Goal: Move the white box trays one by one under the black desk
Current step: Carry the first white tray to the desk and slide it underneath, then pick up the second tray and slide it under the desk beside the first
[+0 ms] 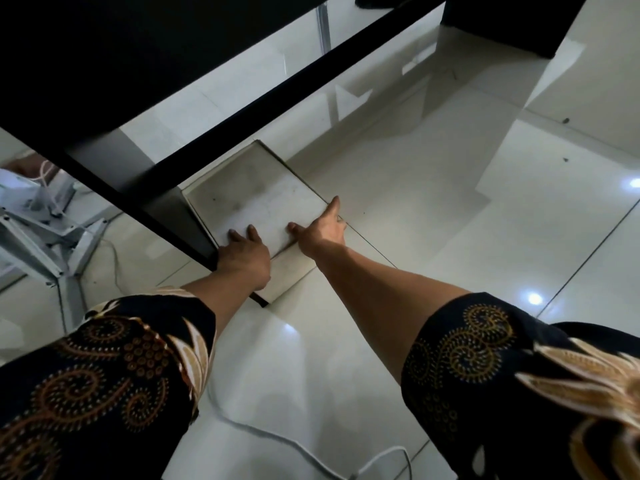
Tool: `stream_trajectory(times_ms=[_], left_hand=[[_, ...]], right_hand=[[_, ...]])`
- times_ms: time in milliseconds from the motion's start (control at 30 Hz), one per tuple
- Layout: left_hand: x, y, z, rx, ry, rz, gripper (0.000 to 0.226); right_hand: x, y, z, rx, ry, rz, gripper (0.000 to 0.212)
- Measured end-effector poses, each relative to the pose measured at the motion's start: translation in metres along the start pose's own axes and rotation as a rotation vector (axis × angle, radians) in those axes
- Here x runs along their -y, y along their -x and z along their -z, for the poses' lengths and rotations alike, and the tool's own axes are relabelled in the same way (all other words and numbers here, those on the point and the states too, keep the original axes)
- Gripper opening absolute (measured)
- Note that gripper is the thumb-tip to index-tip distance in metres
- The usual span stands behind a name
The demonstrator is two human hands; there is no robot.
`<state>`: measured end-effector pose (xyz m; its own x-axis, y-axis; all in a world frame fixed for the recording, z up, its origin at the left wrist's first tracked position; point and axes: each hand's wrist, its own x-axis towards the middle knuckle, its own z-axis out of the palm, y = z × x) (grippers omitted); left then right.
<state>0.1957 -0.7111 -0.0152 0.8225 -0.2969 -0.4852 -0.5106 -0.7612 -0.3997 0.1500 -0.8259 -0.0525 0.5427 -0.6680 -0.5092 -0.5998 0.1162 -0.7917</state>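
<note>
A white box tray (pixel 258 199) lies flat on the glossy floor, partly beneath the black desk (pixel 114 64); its far left corner is hidden behind the desk's black leg (pixel 166 199). My left hand (pixel 244 252) grips the tray's near edge, fingers over the rim. My right hand (pixel 320 230) holds the near right corner, thumb inside and index finger stretched along the right rim. Both forearms reach out from dark patterned sleeves.
A black crossbar (pixel 311 77) runs diagonally above the tray. A white metal frame with cables (pixel 52 230) stands at the left. A white cable (pixel 311 448) lies on the floor near me. A dark cabinet base (pixel 502 26) sits at the far right.
</note>
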Motion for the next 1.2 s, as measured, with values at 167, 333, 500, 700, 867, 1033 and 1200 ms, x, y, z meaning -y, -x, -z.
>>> stream_trajectory(times_ms=[167,333,500,700,867,1033,1200], left_hand=[[-0.004,0.000,-0.003,-0.022,-0.001,0.025,0.088],[-0.012,0.009,0.005,-0.025,0.099,0.033,0.082],[-0.031,0.044,0.028,-0.130,0.217,-0.128,0.067],[-0.068,0.106,0.067,-0.106,0.240,-0.276,0.069],[-0.076,0.177,0.117,-0.149,0.212,-0.367,0.069],[-0.051,0.262,0.172,-0.123,0.248,-0.414,0.072],[-0.001,0.342,0.227,-0.102,0.321,-0.386,0.072]], right_hand=[[0.002,-0.004,-0.004,0.015,0.027,0.011,0.104],[0.006,0.004,0.007,0.063,0.121,0.016,0.103],[-0.005,0.033,0.050,0.052,0.289,-0.023,0.104],[-0.008,0.085,0.134,-0.104,0.452,-0.047,0.098],[0.015,0.152,0.205,-0.160,0.512,-0.090,0.096],[0.064,0.237,0.259,-0.175,0.577,-0.092,0.095],[0.134,0.322,0.288,-0.156,0.640,-0.053,0.095]])
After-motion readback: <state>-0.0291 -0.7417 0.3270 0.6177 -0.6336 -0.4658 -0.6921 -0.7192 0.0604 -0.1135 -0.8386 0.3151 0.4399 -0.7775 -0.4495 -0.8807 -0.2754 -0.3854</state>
